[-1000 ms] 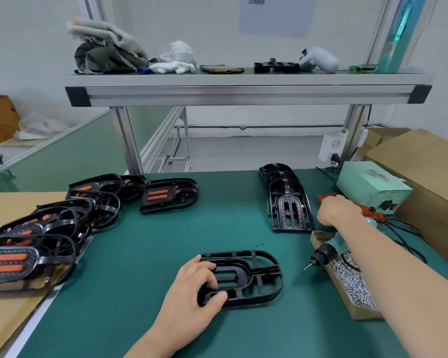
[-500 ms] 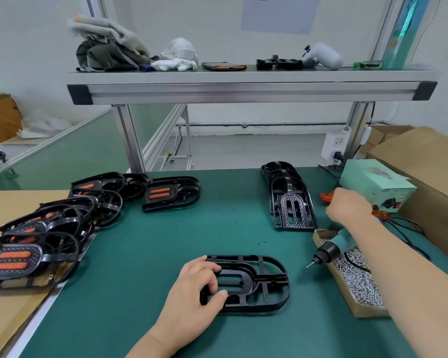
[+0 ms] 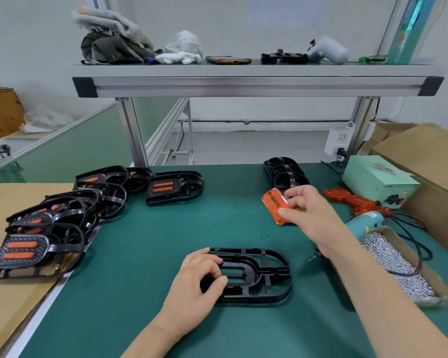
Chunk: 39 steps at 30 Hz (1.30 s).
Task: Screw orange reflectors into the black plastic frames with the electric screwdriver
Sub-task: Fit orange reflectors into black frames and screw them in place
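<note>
An empty black plastic frame [image 3: 264,277] lies flat on the green mat in front of me. My left hand [image 3: 197,282] grips its left end, thumb and fingers curled over the rim. My right hand [image 3: 305,213] pinches an orange reflector [image 3: 273,206] in the air above the mat, up and to the right of the frame. The teal electric screwdriver [image 3: 365,224] lies across the screw box behind my right forearm, its bit [image 3: 313,258] showing under the arm. More loose orange reflectors [image 3: 352,200] lie at the right.
Finished frames with orange reflectors [image 3: 173,188] pile up at the left and spill onto cardboard [image 3: 0,200]. Empty frames [image 3: 285,171] are stacked at the back. A box of screws [image 3: 393,262], a green power unit [image 3: 375,178] with cables and cardboard boxes [image 3: 424,156] crowd the right side.
My right hand has come back from the reflector pile at the right, now holding one orange reflector, and has moved left toward the middle. My left hand stays on the frame.
</note>
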{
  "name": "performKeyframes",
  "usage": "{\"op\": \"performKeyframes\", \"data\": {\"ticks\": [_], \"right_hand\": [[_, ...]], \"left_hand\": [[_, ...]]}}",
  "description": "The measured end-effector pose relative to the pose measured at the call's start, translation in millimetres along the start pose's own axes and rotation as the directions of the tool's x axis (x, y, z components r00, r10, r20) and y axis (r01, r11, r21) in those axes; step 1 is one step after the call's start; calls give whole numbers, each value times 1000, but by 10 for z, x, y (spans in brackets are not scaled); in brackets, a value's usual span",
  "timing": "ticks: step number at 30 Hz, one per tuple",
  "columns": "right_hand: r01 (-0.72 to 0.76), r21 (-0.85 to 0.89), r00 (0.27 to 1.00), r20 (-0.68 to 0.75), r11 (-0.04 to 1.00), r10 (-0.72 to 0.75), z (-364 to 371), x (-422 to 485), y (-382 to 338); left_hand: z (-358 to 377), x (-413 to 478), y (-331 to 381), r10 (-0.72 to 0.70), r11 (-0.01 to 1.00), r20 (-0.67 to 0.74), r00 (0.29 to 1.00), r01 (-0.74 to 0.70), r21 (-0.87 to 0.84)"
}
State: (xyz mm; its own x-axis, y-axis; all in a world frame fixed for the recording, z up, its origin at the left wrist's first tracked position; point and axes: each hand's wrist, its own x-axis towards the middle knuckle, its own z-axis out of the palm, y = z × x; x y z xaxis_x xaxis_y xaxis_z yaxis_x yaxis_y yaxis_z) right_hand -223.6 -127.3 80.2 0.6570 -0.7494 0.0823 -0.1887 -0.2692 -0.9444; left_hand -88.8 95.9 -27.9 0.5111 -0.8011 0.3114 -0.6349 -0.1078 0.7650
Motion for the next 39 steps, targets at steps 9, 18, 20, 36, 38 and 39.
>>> {"op": "performKeyframes", "data": {"ticks": [9,18,20,36,38,39], "right_hand": [[-27,190,960,278,981,-28,579,-549,-8],[-139,258,958,281,956,63,699,-632,65],[-146,243,960,271,959,77,702,-626,66],[375,-263,925,48,889,-376,791,-688,245],[592,-392,786,86,705,-612,816,-687,348],[652,-408,731,112,640,-673,830,-687,399]], "left_hand": [[-62,-3,26,-53,997,-127,990,45,-62],[-72,-10,25,-62,997,-148,987,54,-55],[-71,-12,19,-67,996,-148,987,58,-60],[-69,-12,22,-201,946,-172,964,146,-291],[-62,-14,4,-205,945,-143,968,158,-286],[-58,-12,1,-200,946,-134,971,155,-286]]}}
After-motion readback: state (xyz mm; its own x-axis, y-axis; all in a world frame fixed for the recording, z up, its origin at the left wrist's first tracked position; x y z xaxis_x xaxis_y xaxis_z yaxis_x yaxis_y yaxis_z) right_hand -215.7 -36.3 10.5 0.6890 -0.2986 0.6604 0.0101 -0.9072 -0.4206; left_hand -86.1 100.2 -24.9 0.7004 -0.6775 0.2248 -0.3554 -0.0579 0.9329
